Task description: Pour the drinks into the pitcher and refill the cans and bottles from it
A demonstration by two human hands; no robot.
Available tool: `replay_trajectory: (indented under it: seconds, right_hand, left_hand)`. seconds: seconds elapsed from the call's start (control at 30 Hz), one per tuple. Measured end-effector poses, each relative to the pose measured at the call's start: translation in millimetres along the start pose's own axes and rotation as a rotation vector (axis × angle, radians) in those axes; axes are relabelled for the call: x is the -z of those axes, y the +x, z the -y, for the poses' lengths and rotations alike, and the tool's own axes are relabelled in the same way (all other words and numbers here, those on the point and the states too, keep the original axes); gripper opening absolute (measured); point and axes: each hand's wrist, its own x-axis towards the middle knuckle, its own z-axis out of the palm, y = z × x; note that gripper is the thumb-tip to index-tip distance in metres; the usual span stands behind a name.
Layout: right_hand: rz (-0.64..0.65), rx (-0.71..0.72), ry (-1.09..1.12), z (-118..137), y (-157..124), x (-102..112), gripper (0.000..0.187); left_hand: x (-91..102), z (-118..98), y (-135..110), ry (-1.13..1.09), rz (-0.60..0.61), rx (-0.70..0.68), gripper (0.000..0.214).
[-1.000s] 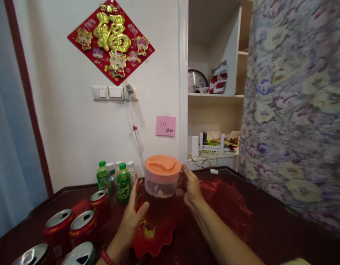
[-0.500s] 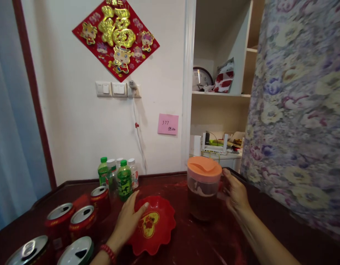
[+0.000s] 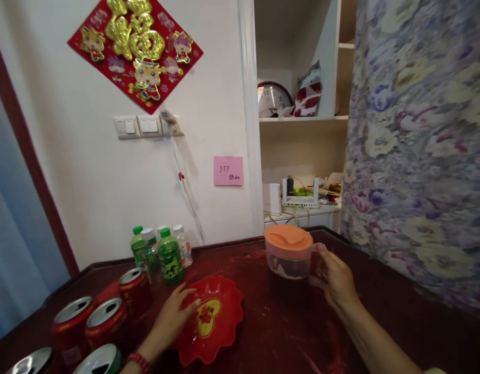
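A clear plastic pitcher (image 3: pixel 288 266) with an orange lid stands upright on the dark red table, its lower part dark. My right hand (image 3: pixel 337 275) is closed around its handle on the right side. To the left lies a red scalloped plate (image 3: pixel 222 324) with a yellow printed emblem. At that plate's left rim is my left hand (image 3: pixel 172 318), fingers stretched out and apart, thumb over the plate. Whether it touches the rim I cannot tell. A red bead bracelet circles that wrist.
Several drink cans (image 3: pixel 105 317) crowd the table's left side. Behind them stand several plastic bottles (image 3: pixel 170 259) near the wall. A white router (image 3: pixel 301 197) sits on the shelf beyond the table. A floral curtain (image 3: pixel 419 156) hangs at the right.
The view has turned, so the wall and shelf appear further left. My left hand sits slightly lower and further left in the picture. My right hand keeps its hold on the pitcher.
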Motion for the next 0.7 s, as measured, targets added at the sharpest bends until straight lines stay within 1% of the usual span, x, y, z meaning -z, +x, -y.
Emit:
replay_trajectory:
  seconds: [0.1, 0.2, 0.33, 0.4, 0.5, 0.63, 0.7]
  right_hand:
    - [0.055, -0.020, -0.015, 1, 0, 6, 0.053]
    - [0.085, -0.037, -0.046, 1, -1, 13, 0.052]
    - [0.101, -0.070, -0.043, 3, -3, 16, 0.053]
    - [0.098, -0.086, -0.017, 5, -5, 15, 0.053]
    - [0.090, -0.097, 0.004, 6, -7, 14, 0.053]
    - [0.097, -0.116, 0.006, -1, -4, 18, 0.052]
    - [0.089, -0.126, 0.003, -5, -2, 20, 0.052]
  left_hand:
    - [5.8, -7, -1, -0.030, 0.025, 0.024, 0.049]
    - [9.8, -13, -1, -0.095, 0.047, 0.062, 0.038]
    - [8.9, -17, 3, -0.148, 0.038, 0.143, 0.036]
    - [4.6, -19, 5, -0.168, 0.033, 0.173, 0.037]
    - [-6.3, -21, 10, -0.207, 0.036, 0.208, 0.031]
    - [-22.5, -28, 14, -0.260, 0.060, 0.222, 0.031]
    - [-26.9, -31, 16, -0.268, 0.059, 0.215, 0.032]
